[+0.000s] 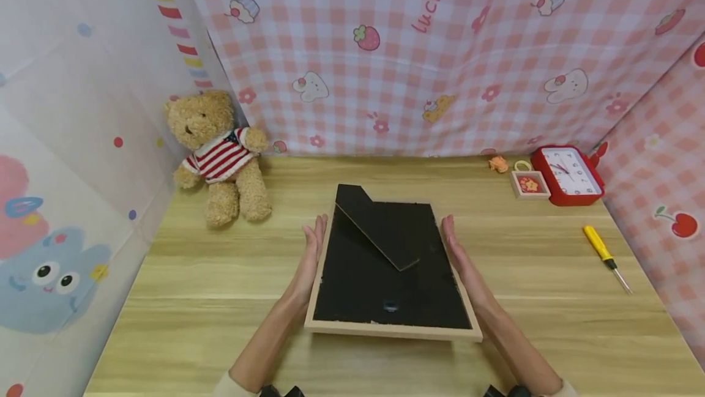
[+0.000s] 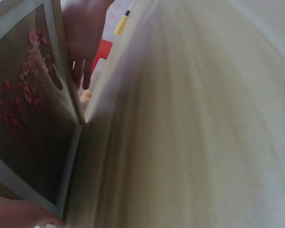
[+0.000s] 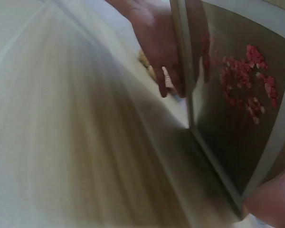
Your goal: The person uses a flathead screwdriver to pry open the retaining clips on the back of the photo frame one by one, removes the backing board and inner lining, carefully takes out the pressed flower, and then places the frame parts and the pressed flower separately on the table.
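Fingers (image 1: pixel 320 226) straight, L hand (image 1: pixel 309 254) & R hand (image 1: pixel 461 256) press pic frame (image 1: pixel 388 284) btwn them

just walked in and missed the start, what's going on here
A person has a picture frame between their hands, the left hand at its left side and the right hand at its right. Its black back faces up, with the stand flap angled across it; red flowers show on the front. Whether its far edge touches the table is hard to tell. A yellow-handled screwdriver lies off to the right.
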Demonstrator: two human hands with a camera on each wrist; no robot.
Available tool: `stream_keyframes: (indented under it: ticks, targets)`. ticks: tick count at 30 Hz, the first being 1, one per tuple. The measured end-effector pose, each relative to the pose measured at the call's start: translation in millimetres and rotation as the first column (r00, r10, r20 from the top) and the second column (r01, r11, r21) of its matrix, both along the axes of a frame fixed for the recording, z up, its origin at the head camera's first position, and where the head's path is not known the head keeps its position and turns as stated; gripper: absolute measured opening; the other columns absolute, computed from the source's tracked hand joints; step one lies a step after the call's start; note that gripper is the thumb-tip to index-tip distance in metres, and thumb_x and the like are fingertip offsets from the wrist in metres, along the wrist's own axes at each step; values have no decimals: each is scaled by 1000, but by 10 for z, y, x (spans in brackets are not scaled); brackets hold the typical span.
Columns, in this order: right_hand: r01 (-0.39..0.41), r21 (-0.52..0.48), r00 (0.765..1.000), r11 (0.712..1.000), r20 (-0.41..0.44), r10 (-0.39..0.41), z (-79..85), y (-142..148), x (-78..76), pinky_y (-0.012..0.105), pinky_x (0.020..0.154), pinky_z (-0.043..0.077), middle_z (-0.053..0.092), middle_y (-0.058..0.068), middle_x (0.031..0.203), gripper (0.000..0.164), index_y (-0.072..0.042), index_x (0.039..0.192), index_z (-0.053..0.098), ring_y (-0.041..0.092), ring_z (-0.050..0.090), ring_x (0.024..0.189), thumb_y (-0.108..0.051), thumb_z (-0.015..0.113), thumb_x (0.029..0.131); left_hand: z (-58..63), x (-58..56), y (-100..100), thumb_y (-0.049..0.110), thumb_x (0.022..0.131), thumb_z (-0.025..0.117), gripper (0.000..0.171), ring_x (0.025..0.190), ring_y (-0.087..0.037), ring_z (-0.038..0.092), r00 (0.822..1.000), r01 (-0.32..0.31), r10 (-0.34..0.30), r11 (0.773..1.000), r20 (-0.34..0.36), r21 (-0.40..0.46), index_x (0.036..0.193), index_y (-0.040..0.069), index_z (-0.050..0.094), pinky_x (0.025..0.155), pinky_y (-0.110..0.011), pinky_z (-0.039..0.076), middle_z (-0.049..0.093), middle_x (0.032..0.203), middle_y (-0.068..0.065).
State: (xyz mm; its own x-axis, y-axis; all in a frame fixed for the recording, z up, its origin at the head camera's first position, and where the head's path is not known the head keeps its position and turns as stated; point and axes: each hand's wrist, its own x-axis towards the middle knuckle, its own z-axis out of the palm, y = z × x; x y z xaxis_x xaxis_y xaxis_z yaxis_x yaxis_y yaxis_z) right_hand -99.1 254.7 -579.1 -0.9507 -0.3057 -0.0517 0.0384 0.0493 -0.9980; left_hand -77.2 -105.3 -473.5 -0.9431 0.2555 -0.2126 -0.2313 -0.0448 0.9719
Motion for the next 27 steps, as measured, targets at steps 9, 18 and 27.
stream_keyframes:
  ticks: [9, 18, 27]
  targets:
    - [62, -60, 998, 996, 26, -60, 153, -183, 125, 45, 135, -11, -7, -13, 185, 61, -34, 177, -1, 13, -15, 169, -50, 12, 120, -527, -100, -15, 72, 110, 4, 82, 168, -31, -24, 997, -2, 5, 999, -71, 48, 177, 27, -10, 127, -70, -20, -12, 186, 5]
    - [42, -151, 994, 988, -96, -57, 238, -352, 214, 16, 129, -3, -15, 12, 185, 69, -10, 176, -6, 21, -17, 170, -46, 17, 121, -916, -179, -41, 86, 102, 6, 93, 169, -30, -18, 986, 5, -25, 993, -167, -118, 176, 33, -11, 129, -72, -12, -16, 185, 6]
    - [115, -41, 987, 993, -105, -119, 14, -366, 123, 8, 124, 9, -3, 4, 187, 64, -15, 178, 5, 23, -9, 171, -41, 21, 122, -549, -91, 46, 64, 116, 19, 84, 170, -41, -9, 985, -55, 15, 971, -170, -231, 177, 12, -8, 133, -68, -4, -7, 186, -10]
